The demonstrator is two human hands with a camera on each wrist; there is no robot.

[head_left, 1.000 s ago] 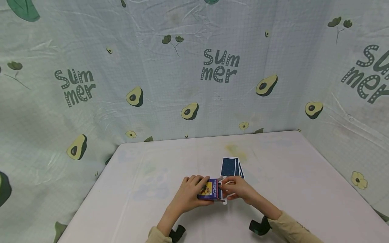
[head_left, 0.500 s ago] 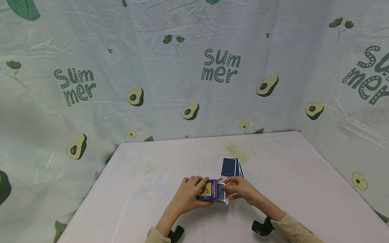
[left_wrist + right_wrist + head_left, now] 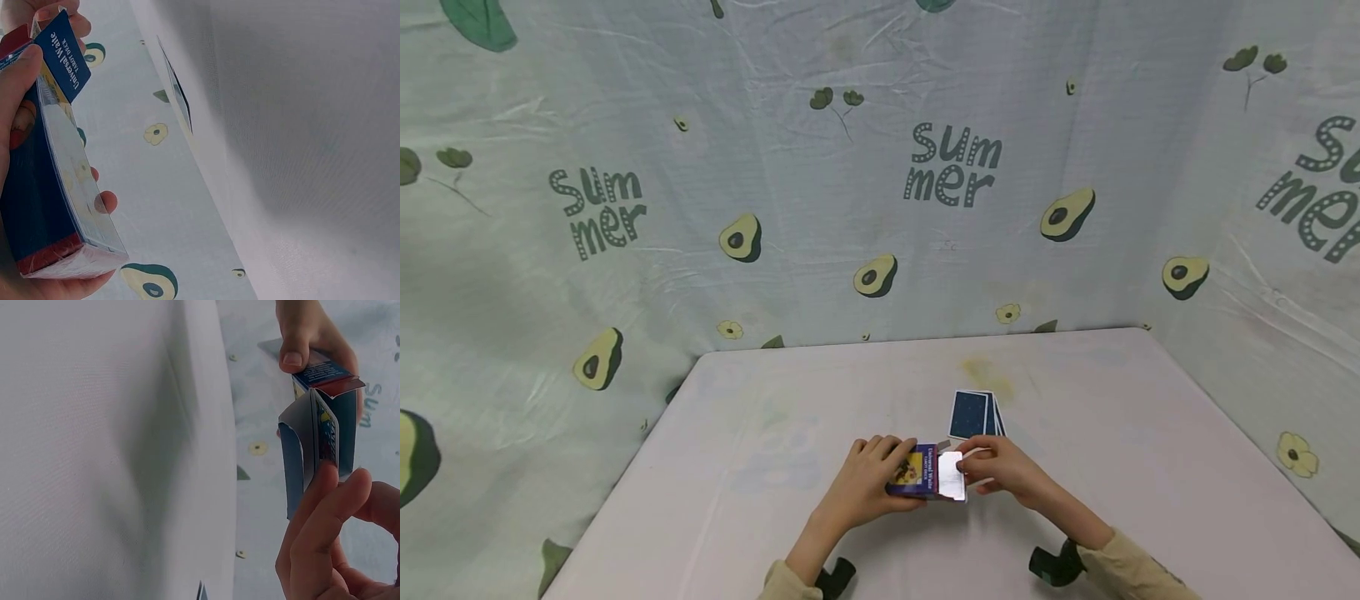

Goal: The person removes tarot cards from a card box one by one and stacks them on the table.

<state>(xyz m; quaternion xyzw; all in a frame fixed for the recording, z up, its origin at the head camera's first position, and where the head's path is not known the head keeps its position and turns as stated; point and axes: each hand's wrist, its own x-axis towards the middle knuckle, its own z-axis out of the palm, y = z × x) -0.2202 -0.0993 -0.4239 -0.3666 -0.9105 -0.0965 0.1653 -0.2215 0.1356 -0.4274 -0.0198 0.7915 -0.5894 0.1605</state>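
Note:
My left hand (image 3: 874, 477) grips a blue and purple tarot deck box (image 3: 928, 471), thumb on the near side and fingers over the far side. Its wrist view shows the flap (image 3: 67, 57), lettered "Universal Waite Tarot Deck", hanging out from the opened end. From that end sticks a stack of tarot cards (image 3: 951, 477), its top white with glare. Thumb and fingers of my right hand (image 3: 1006, 471) pinch the outer end of the cards. In the right wrist view, a printed card face (image 3: 327, 436) shows between the spread box flaps (image 3: 301, 419).
Several dark-blue-backed cards (image 3: 969, 414) lie slightly fanned on the white table (image 3: 820, 392), just beyond my right hand. Behind the table hangs a pale curtain (image 3: 805, 200) with avocado prints. Black wrist cameras (image 3: 1057, 565) sit below both hands.
The cards have slid rightward, further out of the box. My right hand has shifted slightly right with them. My left hand and the box have stayed almost in place.

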